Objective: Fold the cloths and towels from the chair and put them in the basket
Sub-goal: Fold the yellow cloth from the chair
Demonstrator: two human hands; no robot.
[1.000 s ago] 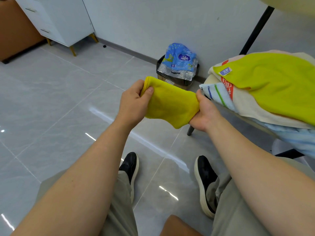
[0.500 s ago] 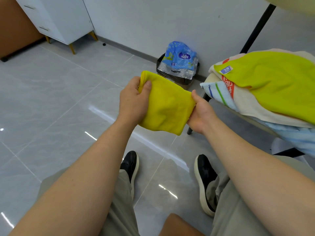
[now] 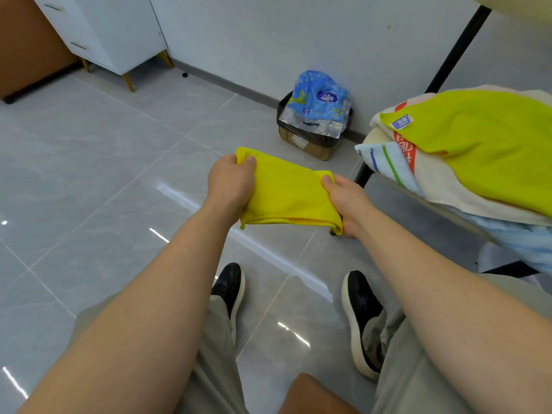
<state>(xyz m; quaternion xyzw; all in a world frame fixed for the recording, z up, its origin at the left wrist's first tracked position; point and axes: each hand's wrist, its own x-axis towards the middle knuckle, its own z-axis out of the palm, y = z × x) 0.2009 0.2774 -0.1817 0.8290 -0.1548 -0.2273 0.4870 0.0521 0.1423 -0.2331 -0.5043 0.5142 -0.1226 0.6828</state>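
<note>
The grey tiled floor (image 3: 89,180) fills most of the view. A chair (image 3: 363,176) stands at the right side, and it carries a pile of towels. On top of the chair's pile lies a big lime green towel (image 3: 484,144) with a small blue tag. Under it are a cream towel (image 3: 433,183) with red print, a striped towel (image 3: 385,162) and a light blue towel (image 3: 522,243). Far to the left of the chair, by the wall, stands a white cabinet (image 3: 113,31) on thin legs. Just left of the chair, against the wall, sits a brown box (image 3: 307,144) with a black bag in it and a blue plastic pack (image 3: 319,100) on top. A folded yellow cloth (image 3: 289,192) is held up in the air above the floor, left of the chair and near its front leg. The left hand (image 3: 231,186) grips the cloth's left end, with the thumb pressed on top and the fingers curled under. The right hand (image 3: 346,198) pinches the right end, next to the chair, thumb on top. Two black shoes (image 3: 230,282) rest on the floor below the cloth.
</note>
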